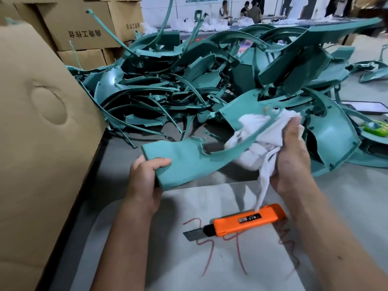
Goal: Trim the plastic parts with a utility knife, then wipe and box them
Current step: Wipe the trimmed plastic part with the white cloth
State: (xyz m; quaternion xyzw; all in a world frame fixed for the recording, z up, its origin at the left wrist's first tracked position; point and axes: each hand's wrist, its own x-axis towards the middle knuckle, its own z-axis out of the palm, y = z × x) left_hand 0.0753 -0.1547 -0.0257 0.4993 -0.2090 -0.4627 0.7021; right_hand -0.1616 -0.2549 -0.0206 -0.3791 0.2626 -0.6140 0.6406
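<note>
My left hand [144, 179] grips the flat near end of a curved teal plastic part [184, 160], held above the table. My right hand [294, 158] holds a bunched white cloth [258, 139] wrapped around the part's thin curved arm. A loose strip of the cloth hangs down toward an orange utility knife [247, 222]. The knife lies on a grey mat [210, 259] below my hands, its blade extended to the left.
A large heap of teal plastic parts [210, 80] fills the table behind. An open cardboard box flap [42, 133] stands at the left. Stacked cartons [84, 28] sit at the back left. People stand far off at the rear. A green object [375, 128] lies at the right.
</note>
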